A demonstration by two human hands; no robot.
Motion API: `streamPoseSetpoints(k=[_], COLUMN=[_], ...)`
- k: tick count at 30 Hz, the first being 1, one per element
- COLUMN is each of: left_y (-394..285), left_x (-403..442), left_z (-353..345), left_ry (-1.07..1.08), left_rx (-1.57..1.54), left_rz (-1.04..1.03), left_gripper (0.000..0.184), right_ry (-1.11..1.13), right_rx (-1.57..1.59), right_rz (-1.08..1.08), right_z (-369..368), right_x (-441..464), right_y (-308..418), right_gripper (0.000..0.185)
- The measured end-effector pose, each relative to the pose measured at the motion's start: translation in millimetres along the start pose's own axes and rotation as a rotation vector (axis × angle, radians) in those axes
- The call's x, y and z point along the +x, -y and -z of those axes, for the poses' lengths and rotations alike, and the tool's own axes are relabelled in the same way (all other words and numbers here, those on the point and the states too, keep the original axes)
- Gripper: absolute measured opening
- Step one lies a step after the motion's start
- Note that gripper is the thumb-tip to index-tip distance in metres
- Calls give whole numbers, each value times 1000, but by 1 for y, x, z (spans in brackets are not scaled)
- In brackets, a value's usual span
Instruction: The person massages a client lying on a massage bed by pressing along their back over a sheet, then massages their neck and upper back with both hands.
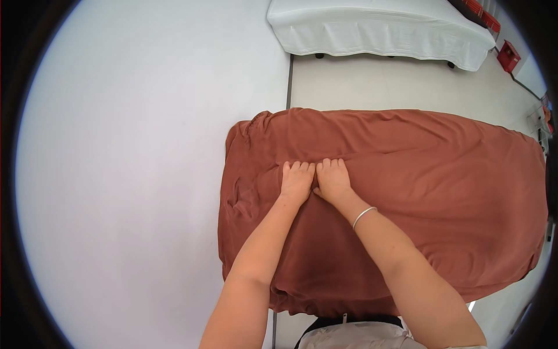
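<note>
A reddish-brown fitted sheet [465, 192] covers a bed in front of me, with gathered, elastic-looking edges at its corners. Near the left end of the bed, my left hand [297, 179] is closed on the cloth, knuckles up. My right hand [333, 177], with a silver bangle on its wrist, is closed on the cloth right beside it. A small fold runs between the two hands, and wrinkles spread away from them. Both hands' fingertips are curled under and partly hidden.
A white wall [128, 174] stands at the bed's left end. Across the pale floor [372, 84] is another bed with a white cover [378, 29]. A red box [508, 56] sits by the far right wall. My body is close to the bed's near edge.
</note>
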State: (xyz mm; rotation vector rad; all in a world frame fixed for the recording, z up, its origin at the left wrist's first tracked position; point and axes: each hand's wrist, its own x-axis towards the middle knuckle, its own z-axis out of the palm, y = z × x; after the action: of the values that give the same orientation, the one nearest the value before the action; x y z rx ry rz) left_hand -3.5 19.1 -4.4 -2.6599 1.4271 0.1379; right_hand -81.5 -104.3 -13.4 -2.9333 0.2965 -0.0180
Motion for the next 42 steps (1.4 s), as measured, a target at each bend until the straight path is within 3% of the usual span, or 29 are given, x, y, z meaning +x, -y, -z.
streamPoseSetpoints(k=[3,8,15,18,20,24,26,30,32,36,38,42], left_y=[0,-4,-6,-4,-6,-6,-6,-7,-10,-8,-10,-23], left_x=[1,3,6,5,7,3,2,2,3,6,7,3], left_z=[-3,-9,7,8,0,-3,-3,4,-1,-5,12,43], left_ry=[-137,-89,-31,-62,-37,-64,-143,-97,-64,-94,37,60], left_rx=[-18,94,24,4,49,46,10,3,34,52,9,-60], left_rz=[-23,12,33,18,41,37,21,29,58,65,75,152], left_gripper=[46,45,42,41,43,42,37,36,38,47,61,73], right_ry=[100,-111,29,-61,-254,-166,111,-2,-230,-168,142,-40], right_rx=[117,-79,116,87,-96,-101,96,92,-121,-73,126,111], right_rz=[83,52,96,114,26,-15,77,122,17,21,64,193], right_z=[5,-13,-2,-11,-30,-11,9,-15,-35,-19,14,18], right_x=[1,-9,-3,-9,-9,-5,-4,-8,-7,0,-1,-19], right_y=[-13,3,-15,-4,6,5,-5,-3,6,-3,-16,-30], right_gripper=[51,52,49,50,49,51,43,42,46,50,60,73])
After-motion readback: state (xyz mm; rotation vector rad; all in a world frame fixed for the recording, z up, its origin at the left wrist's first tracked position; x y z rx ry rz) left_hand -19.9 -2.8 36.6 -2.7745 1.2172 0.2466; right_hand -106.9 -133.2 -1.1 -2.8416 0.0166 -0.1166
